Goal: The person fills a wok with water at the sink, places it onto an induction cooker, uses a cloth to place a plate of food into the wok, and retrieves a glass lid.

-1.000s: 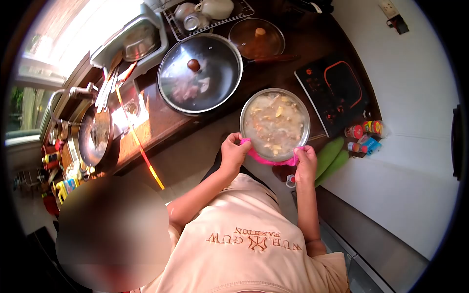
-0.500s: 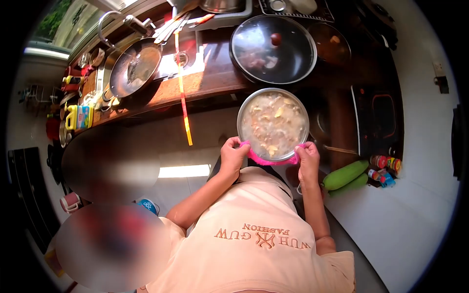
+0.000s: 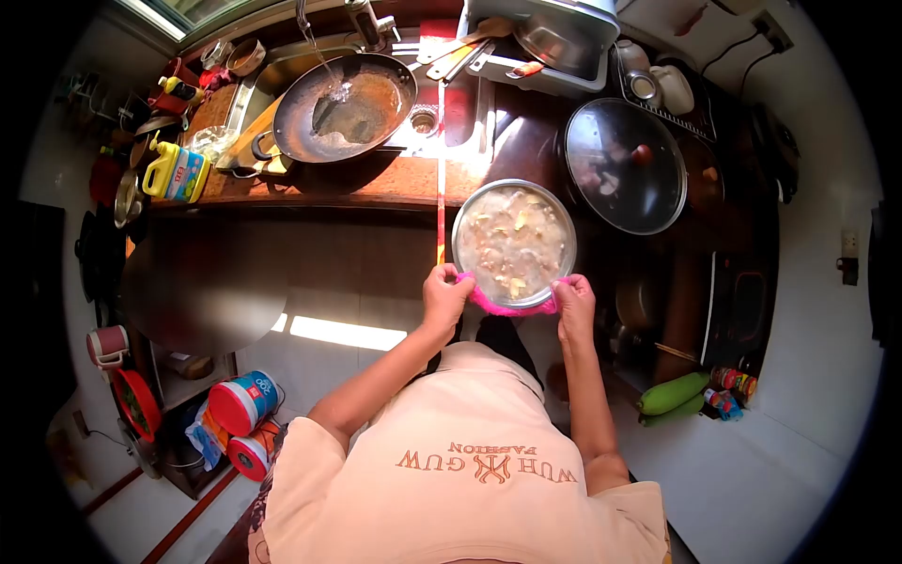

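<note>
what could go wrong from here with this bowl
Spill: the soup fills much of the bowl, so a tilt or jolt could slop it over the rim.

Tipping: the left grip and right grip are both at the near side, so the far side might dip.

Slipping: the pink cloth lies between fingers and bowl; if it slides, the hold could loosen.

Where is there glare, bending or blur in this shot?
Head view: the scene bends like a fisheye, with black corners; head view: sunlight whitens parts of the sink and lays a bright strip on the floor; head view: a blurred patch covers some of the left side, while the bowl looks fairly sharp.
</note>
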The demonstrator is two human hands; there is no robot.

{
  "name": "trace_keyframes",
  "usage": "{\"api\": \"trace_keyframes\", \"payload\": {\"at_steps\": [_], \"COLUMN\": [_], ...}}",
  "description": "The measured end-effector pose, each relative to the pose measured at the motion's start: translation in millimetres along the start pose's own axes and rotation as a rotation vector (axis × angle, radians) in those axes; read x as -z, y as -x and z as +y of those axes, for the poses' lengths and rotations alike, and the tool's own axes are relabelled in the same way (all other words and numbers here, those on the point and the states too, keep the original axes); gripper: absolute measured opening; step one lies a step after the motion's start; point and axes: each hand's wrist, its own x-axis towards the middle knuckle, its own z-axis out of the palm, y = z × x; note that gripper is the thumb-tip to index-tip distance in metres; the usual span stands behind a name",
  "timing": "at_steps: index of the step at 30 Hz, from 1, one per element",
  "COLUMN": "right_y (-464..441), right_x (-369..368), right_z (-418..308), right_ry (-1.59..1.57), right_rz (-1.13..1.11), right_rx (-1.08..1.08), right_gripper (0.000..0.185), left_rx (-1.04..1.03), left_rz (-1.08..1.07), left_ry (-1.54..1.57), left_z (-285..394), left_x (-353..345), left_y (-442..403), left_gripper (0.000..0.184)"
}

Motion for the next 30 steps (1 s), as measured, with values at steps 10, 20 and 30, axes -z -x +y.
{"api": "trace_keyframes", "payload": {"at_steps": [10,20,30], "right_y": [-70.9,-127.0,-147.1], "right_x": [-54.5,-64.7,-59.6], "right_z": [10.2,3.1,3.5], "right_ry": [0.069,0.099,0.098], "right_rz": [-0.026,-0.051,-0.041], "right_rx": [-0.024,-0.027,-0.044], "right_gripper": [0.015,0.016,0.017], "left_rx": [-0.103,-0.060,-0.059], "left_rz": [0.027,0.111,0.123], "left_ry": [-0.004,0.041,0.041], "left_z": [-20.2,-10.8,-3.9], "left_x": [11.5,-17.8,-33.2], "left_y": [-89.8,-130.7,-149.8], "left_gripper": [0.011,0.013,0.017]}}
